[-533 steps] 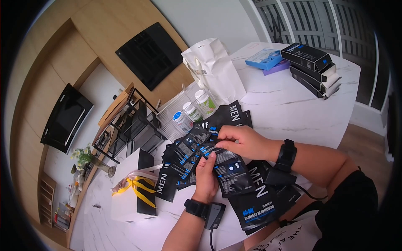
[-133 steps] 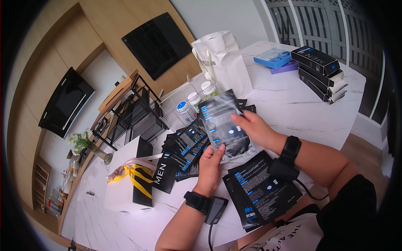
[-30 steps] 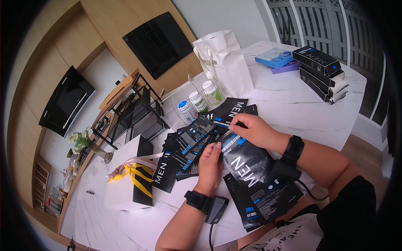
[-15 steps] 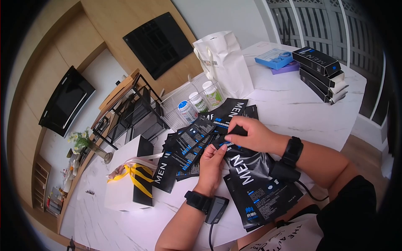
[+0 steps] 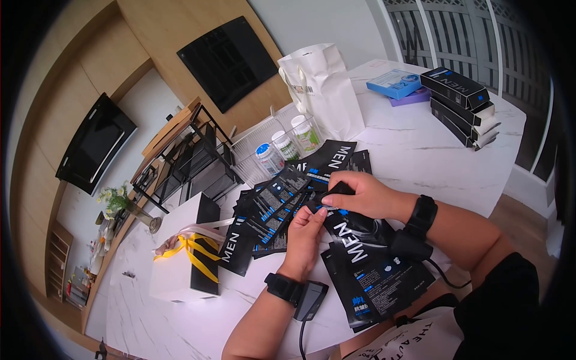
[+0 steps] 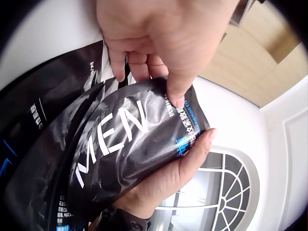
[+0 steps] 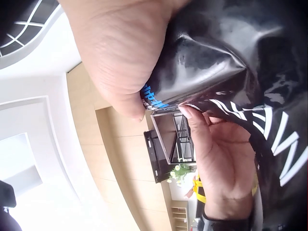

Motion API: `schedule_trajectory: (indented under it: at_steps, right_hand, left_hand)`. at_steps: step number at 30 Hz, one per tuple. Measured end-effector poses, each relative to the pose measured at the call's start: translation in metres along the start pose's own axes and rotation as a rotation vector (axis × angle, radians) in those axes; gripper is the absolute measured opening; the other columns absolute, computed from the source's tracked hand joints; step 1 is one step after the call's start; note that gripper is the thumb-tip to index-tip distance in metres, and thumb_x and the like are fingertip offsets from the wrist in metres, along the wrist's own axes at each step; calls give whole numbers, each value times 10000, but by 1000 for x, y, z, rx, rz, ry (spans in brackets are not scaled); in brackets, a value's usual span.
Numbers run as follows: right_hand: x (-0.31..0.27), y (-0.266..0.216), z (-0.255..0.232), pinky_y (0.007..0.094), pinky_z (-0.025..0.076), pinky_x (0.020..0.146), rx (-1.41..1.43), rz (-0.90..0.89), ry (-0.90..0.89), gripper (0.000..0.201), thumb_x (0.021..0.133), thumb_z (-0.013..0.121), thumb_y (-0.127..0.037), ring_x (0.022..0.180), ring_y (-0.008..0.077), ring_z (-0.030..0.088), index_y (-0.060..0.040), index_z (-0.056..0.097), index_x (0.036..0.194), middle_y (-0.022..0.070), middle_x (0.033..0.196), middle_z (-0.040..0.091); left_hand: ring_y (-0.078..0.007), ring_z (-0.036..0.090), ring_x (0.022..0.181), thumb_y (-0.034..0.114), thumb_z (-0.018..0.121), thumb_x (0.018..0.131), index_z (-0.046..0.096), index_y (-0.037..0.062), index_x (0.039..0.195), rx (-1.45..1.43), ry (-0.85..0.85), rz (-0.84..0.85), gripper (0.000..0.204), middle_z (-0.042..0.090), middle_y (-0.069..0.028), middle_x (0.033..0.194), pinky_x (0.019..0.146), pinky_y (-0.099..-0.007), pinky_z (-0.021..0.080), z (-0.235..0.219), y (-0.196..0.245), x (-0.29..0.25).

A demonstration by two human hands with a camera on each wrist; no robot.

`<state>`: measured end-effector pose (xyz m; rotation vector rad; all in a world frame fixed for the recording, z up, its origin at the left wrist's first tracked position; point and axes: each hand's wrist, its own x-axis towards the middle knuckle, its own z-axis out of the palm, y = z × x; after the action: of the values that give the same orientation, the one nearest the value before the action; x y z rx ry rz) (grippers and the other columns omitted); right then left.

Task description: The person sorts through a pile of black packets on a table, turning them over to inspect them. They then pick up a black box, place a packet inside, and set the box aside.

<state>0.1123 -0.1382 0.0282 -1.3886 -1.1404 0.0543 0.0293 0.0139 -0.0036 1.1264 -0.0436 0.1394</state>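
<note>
Closest to the near edge of the surface (image 5: 444,162), a few black packets (image 5: 390,288) are laid overlapping. Above them a black pouch marked MEN (image 5: 366,231) is held by its upper edge. That edge is pinched between thumb and curled fingers by the left hand (image 5: 305,240) and, just beside it, by the right hand (image 5: 373,198); the lower part of the pouch is bent and creased.

Beyond the hands, more black packets (image 5: 276,201) are fanned in a loose heap towards the far edge. To the left of the heap, a white box (image 5: 174,276) is topped by yellow ribbon (image 5: 195,257). Past the heap, three white bottles (image 5: 305,135) are stood in a clear ribbed basket (image 5: 243,144), with a white paper bag (image 5: 327,96) upright beside it. Towards the right-hand far corner, a blue box (image 5: 393,84) is rested on a purple box (image 5: 411,98), and black cartons (image 5: 453,87) are stacked near the right-hand edge.

If the pouch were pulled unevenly between the two close pinches, its film could be torn askew, or the slick edge lost from the fingers. The near packets could be pushed off the near edge if brushed by the right forearm. The loose heap could be made to slide if its overlapping packets were knocked.
</note>
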Motion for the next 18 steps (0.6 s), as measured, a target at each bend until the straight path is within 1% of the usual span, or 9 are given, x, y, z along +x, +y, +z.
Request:
schedule_trajectory:
  at_steps: [1, 3, 4, 7, 10, 14, 16, 17, 18]
  right_hand:
    - [0, -4, -1, 218, 377, 519, 0, 0, 1, 218, 831, 604, -243, 577, 42, 443, -34, 545, 834, -31, 613, 496]
    - [2, -10, -6, 229, 378, 523, -20, 231, 73, 225, 830, 601, -251, 576, 50, 445, -32, 549, 822, -21, 612, 502]
    - [5, 8, -11, 237, 380, 530, -123, 213, 159, 239, 827, 599, -263, 576, 57, 449, -29, 557, 808, -10, 613, 511]
    - [5, 33, -9, 235, 394, 565, -20, 158, 246, 249, 827, 597, -268, 623, 59, 463, -22, 566, 812, 16, 661, 536]
    - [6, 20, -12, 225, 405, 592, 0, 215, 319, 255, 840, 586, -272, 659, 57, 475, -18, 562, 836, 16, 716, 552]
    - [6, 10, -11, 218, 422, 608, 192, 257, 283, 247, 848, 581, -263, 684, 55, 496, -18, 556, 875, 4, 760, 563]
    - [4, 7, -8, 216, 442, 645, 321, 294, 153, 251, 848, 585, -244, 727, 58, 521, -12, 559, 940, 8, 813, 586]
    - [3, 4, -4, 224, 454, 674, 298, 293, 133, 264, 837, 594, -209, 767, 63, 539, -10, 557, 1006, 31, 858, 606]
    - [2, 5, -3, 225, 457, 682, 241, 284, 117, 267, 834, 594, -198, 780, 65, 544, -8, 557, 1017, 44, 874, 611]
  left_hand:
    - [-87, 566, 850, 90, 520, 878, 554, 33, 977, 20, -5, -2, 119, 614, -46, 954, 787, -234, 436, -1, 0, 0]
    - [-85, 563, 837, 95, 526, 877, 555, 35, 965, 7, 22, -9, 111, 614, -46, 942, 781, -231, 435, 7, 4, -2]
    - [-83, 561, 825, 101, 531, 875, 555, 37, 953, -7, 48, -15, 104, 614, -45, 930, 775, -228, 435, 10, 6, -3]
    - [-80, 558, 806, 112, 539, 873, 554, 40, 940, -21, 46, -12, 100, 614, -40, 916, 766, -223, 435, 7, 4, -2]
    - [-80, 560, 791, 120, 539, 874, 558, 42, 924, 43, 8, -32, 95, 616, -34, 904, 755, -224, 440, 4, 2, -1]
    - [-84, 567, 786, 119, 526, 880, 562, 44, 915, 65, -14, -27, 90, 618, -35, 896, 742, -228, 449, -3, -3, 1]
    - [-85, 568, 773, 115, 515, 886, 567, 47, 905, -40, 51, 4, 87, 617, -34, 877, 722, -224, 454, 0, -1, 1]
    - [-85, 568, 773, 115, 515, 886, 567, 47, 905, -41, 53, 6, 87, 617, -34, 877, 722, -224, 454, 2, 1, 0]
    - [-83, 567, 769, 111, 509, 888, 568, 48, 902, -64, 79, 7, 87, 618, -33, 874, 715, -220, 454, 4, 2, 0]
